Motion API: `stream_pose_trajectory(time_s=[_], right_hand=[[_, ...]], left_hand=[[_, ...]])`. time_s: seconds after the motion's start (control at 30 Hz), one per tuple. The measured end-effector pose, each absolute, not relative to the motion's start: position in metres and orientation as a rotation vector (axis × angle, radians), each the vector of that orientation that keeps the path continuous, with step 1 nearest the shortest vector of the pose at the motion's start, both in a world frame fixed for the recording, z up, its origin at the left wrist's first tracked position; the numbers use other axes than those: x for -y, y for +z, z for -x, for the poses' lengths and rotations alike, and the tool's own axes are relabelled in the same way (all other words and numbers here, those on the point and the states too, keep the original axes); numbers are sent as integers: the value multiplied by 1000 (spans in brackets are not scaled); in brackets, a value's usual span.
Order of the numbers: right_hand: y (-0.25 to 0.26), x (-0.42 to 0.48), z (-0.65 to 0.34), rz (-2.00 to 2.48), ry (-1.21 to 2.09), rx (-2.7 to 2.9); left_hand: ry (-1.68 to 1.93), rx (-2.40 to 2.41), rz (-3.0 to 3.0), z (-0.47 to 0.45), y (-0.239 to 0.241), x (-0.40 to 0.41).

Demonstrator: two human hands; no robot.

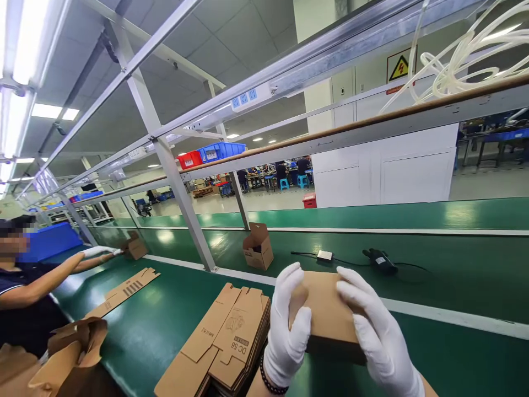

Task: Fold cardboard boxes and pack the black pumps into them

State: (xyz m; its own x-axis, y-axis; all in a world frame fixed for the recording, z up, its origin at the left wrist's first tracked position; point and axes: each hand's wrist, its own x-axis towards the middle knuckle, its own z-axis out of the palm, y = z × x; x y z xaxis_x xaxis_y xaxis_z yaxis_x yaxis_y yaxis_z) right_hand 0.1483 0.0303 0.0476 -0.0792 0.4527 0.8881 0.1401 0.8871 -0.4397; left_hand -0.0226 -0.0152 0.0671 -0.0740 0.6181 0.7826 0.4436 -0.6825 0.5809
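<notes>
Between my two white-gloved hands is a brown cardboard box point(326, 309), held above the green work surface. My left hand point(287, 325) grips its left side, thumb toward the near face. On the opposite side, my right hand point(374, 331) wraps its fingers over the right edge. Left of my left hand lies a stack of flattened cardboard boxes point(231, 331), the top one printed "DC 56". Beyond my hands stands an opened carton point(258, 248) with something dark inside. A black device with a cable point(380, 261) and a small white-labelled block point(325, 256) lie behind the box.
At the left, a co-worker point(25, 286) in white gloves reaches to another carton point(134, 247). A flat cardboard piece point(124, 291) and crumpled brown cardboard point(70, 358) lie nearer. A metal post point(177, 193) rises from the bench; a shelf point(330, 138) with blue bins point(221, 151) crosses above.
</notes>
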Motion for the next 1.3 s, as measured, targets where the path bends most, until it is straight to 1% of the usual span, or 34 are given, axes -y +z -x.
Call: stream_pose_trajectory(time_s=[0.1,0.3,0.47,0.5,0.57,0.63,0.67,0.7,0.77,0.83,0.87,0.93,1.0,1.03,1.1,1.3], right_hand=[[47,-31,-151,397,236,1713],[48,-29,-153,381,248,1720],[53,-26,-157,353,269,1724],[53,-25,-159,352,277,1720],[52,-26,-161,376,317,1724],[48,-31,-162,411,438,1717],[46,-35,-161,420,528,1681],[43,-41,-160,429,616,1622],[39,-56,-158,503,733,1463],[37,-72,-157,667,824,1343],[37,-79,-156,746,911,1324],[40,-86,-155,794,1196,1348],[44,-86,-153,731,1463,1413],[45,-84,-151,706,1528,1452],[46,-81,-147,720,1506,1498],[25,-87,-132,884,1167,1475]], left_hand=[[1812,-1211,-2163,26,67,22],[1834,-1296,-2076,23,68,25],[1832,-1186,-2078,24,71,31],[1757,-1186,-2090,26,74,33],[1470,-1243,-2164,31,79,35],[1177,-1336,-2193,38,84,35],[1131,-1382,-2137,42,84,34],[1187,-1422,-2024,46,83,33],[1522,-1461,-1647,57,78,29],[1888,-1366,-1168,68,71,25],[2012,-1281,-940,73,68,24],[2119,-1118,-583,81,65,23],[2136,-1024,-393,82,65,23],[2135,-1001,-353,81,65,24],[2122,-968,-332,78,66,25],[2077,-965,-358,72,59,27]])
